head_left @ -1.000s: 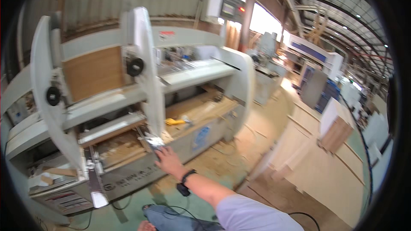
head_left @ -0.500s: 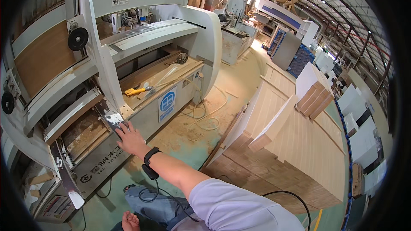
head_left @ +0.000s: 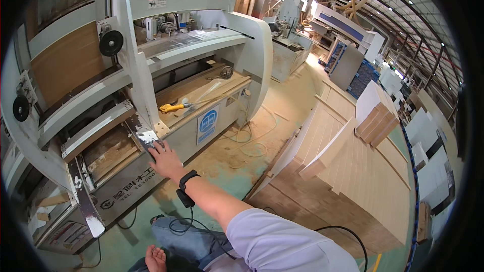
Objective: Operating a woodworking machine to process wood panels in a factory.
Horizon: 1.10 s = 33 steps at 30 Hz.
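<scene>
My right hand [head_left: 167,161] reaches forward and lies with fingers spread on the near end of a dark metal support bar [head_left: 145,133], which has worn white patches. The bar sticks out from the front of a large grey-white woodworking machine [head_left: 257,65]. A black band with a small box and a cable is on my right wrist. Low at the left, by my lap, my left hand [head_left: 156,258] shows its palm and loosely curled fingers, with nothing in them. A second dark bar [head_left: 83,199] with a white tip juts out farther left.
On the machine's wooden ledge lies a yellow air gun [head_left: 173,108] with a hose [head_left: 252,143] trailing to the dusty floor. A large stack of wooden panels [head_left: 348,186] stands to my right, with a smaller pile of boards [head_left: 377,116] on top. Two black handwheels [head_left: 111,43] hang on the machine.
My view has turned slightly to the left and up, so the scene sits farther right and lower. The right hand stays on the dark bar; the left stays by my lap.
</scene>
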Tool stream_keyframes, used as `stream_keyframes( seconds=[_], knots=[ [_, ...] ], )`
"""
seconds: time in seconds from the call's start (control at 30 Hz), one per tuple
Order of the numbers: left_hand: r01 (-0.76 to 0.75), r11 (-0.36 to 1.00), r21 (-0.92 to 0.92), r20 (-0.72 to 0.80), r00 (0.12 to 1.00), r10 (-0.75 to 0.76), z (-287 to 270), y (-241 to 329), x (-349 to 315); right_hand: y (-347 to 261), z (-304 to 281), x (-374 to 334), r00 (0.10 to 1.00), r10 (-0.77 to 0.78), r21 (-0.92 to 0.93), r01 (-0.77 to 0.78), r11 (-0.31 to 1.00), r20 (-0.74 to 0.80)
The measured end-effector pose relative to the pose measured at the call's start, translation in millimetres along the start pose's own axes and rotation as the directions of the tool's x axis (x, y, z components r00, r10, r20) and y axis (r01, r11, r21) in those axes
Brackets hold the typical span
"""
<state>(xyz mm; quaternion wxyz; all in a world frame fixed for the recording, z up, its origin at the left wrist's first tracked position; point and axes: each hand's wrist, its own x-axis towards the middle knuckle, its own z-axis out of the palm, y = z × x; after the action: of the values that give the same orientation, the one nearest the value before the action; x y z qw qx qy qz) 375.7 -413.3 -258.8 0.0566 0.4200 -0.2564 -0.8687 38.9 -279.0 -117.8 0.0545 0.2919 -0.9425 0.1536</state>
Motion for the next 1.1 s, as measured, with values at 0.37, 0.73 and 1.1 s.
stream_keyframes(
  seconds=[0.37,0.73,1.1],
  knots=[
    [-0.059,0.998,0.010,-0.009,0.998,0.059,-5,-4,-2,-1,11,7,0.993,-0.054,0.080,0.062,0.995,-0.102],
    [-0.075,0.996,0.051,0.085,0.994,0.070,11,-9,-5,9,8,-3,0.997,-0.033,0.033,0.035,0.999,-0.073],
    [-0.056,0.988,0.141,0.059,0.997,0.048,17,-11,-10,4,3,-3,0.999,-0.018,0.034,0.020,0.999,-0.041]
  ],
)
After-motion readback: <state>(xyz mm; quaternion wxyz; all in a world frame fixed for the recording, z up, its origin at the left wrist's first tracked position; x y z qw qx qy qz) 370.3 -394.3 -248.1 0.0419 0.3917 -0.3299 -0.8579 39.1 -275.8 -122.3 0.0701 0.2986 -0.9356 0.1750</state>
